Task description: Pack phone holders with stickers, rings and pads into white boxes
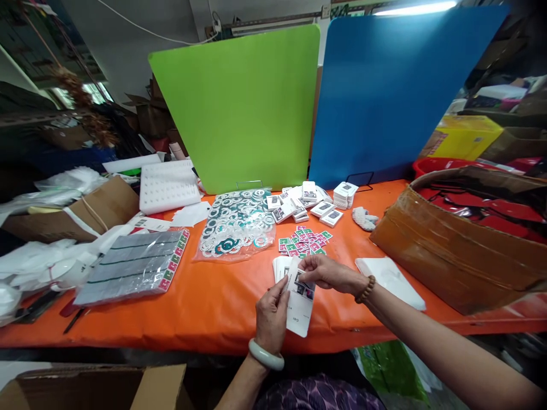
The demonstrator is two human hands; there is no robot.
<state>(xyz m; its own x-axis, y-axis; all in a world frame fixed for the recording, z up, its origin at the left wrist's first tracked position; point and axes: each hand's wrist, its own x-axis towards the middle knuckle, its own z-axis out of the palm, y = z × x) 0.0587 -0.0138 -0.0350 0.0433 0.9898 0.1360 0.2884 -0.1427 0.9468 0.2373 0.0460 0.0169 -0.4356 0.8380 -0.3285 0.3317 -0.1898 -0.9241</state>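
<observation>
A long white printed card (300, 313) with dark photos on it is held between both hands over the front of the orange table. My left hand (272, 313), with a pale bangle at the wrist, pinches its left edge between thumb and fingers. Fingers bent, my right hand (327, 272) grips the card's upper part; a beaded bracelet circles that wrist. Just behind lies a stack of white cards (280, 266), partly hidden by the held card. Beyond the hands are a heap of small pink and green cards (299, 242) and a pile of folded white cards (294, 206).
A clear bag of teal and white rings (239, 219) lies left of the piles. Further left sits a plastic-wrapped grey block (137, 259). To the right are a white sheet stack (391, 279) and a large cardboard box (453, 250). Green (248, 114) and blue boards (380, 97) stand behind.
</observation>
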